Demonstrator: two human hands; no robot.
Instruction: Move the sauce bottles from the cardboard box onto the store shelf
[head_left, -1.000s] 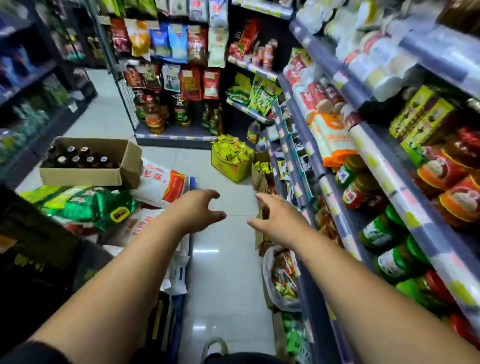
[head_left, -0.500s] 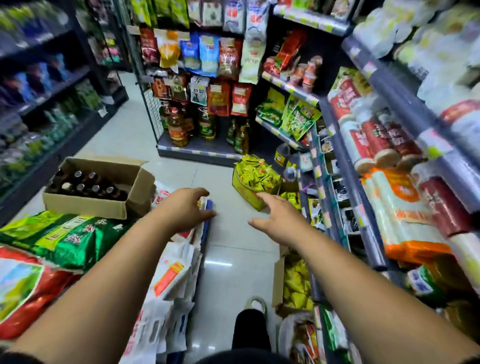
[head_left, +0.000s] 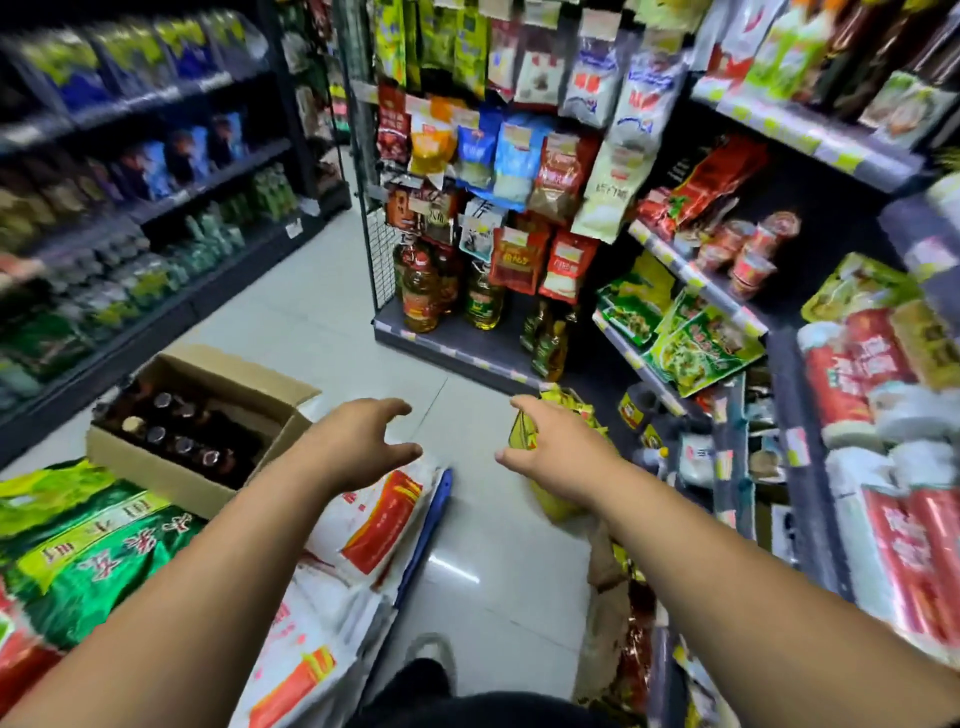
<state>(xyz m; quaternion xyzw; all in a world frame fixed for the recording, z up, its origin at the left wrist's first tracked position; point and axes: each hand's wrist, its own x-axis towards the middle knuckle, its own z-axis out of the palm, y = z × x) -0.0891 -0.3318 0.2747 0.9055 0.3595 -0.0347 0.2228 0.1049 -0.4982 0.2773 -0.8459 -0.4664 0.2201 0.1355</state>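
Head view: both hands hold nothing. The left hand (head_left: 358, 447) hovers just right of the box (head_left: 156, 473), fingers spread and half-curled. The right hand (head_left: 556, 457) is spread the same way, nearer the shelf (head_left: 696, 278). We judge both are poised for a two-handed reach. The box sits open-topped at left, just beyond the sacks (head_left: 93, 545). The bottles (head_left: 171, 436) stand packed inside it, caps up, long axis vertical, so the necks offer themselves from above. Blur probably hides which way the labels face.
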